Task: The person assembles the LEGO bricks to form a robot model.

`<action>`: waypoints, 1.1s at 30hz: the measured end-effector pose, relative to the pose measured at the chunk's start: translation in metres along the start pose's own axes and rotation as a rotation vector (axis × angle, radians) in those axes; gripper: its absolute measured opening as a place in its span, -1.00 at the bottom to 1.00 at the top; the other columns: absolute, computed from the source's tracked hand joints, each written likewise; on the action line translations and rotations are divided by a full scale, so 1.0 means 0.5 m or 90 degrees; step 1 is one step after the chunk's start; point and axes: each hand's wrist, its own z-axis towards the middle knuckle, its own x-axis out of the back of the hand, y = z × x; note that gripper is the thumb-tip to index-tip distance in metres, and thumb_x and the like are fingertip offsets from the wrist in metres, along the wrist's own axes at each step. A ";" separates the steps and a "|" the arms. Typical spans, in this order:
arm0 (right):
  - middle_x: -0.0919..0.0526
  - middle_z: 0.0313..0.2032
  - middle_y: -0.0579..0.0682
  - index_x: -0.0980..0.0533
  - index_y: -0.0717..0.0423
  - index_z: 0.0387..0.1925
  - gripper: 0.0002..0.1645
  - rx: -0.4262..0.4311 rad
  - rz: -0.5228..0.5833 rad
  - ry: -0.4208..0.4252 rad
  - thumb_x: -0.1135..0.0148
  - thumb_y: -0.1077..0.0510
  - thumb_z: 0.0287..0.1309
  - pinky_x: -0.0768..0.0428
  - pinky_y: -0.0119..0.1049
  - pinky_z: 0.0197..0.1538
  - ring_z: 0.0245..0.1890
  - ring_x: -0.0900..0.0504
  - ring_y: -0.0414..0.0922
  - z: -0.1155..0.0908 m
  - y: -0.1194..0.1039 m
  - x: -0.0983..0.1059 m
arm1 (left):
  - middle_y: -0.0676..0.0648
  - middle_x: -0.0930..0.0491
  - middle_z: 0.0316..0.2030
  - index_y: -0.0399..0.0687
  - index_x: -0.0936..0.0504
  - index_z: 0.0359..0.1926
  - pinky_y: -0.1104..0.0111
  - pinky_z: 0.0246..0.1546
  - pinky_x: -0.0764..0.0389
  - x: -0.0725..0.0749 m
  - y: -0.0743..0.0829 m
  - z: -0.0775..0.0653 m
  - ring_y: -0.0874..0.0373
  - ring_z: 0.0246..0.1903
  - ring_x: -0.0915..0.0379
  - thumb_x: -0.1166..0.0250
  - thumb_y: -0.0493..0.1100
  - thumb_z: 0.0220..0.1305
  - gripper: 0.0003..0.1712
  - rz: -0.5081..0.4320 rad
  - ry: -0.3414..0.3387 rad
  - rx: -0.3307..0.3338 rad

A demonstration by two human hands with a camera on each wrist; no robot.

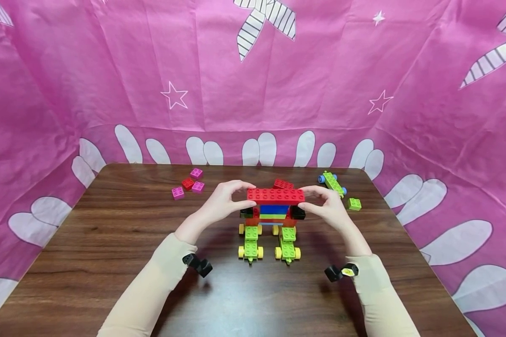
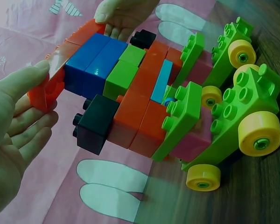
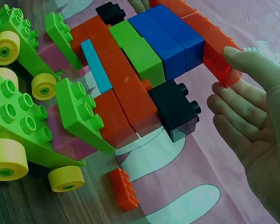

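A long red building brick [image 1: 276,195] lies across the top of a brick structure, against its blue bricks [image 2: 94,61]. My left hand [image 1: 225,199] pinches the brick's left end between thumb and fingers. At the opposite end, my right hand [image 1: 330,206] grips it the same way. Below the blue come green bricks [image 3: 137,53], then red bricks [image 3: 116,88] with a black brick [image 2: 97,123] at one side and a black brick [image 3: 175,109] at the other. The structure stands on two green wheeled bases [image 1: 250,248] with yellow wheels [image 2: 260,133].
Pink bricks [image 1: 198,187] and a red brick [image 1: 187,183] lie at the back left of the wooden table [image 1: 122,224]. Behind the structure is another red brick [image 1: 283,184]. A green base with blue wheels [image 1: 332,183] and a small green brick [image 1: 354,204] lie at the back right.
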 end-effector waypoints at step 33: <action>-0.70 -0.09 0.15 -0.60 0.23 -0.03 -0.55 0.009 -0.017 0.010 -0.45 0.24 -0.01 -0.60 -0.42 -0.05 -0.11 -0.65 -0.30 0.031 -0.039 -0.082 | -0.11 -0.63 0.04 -0.11 -0.61 0.08 -0.01 0.17 -0.45 0.052 -0.048 -0.059 0.00 0.11 -0.49 -0.42 -0.15 0.13 -0.54 -0.034 0.058 0.022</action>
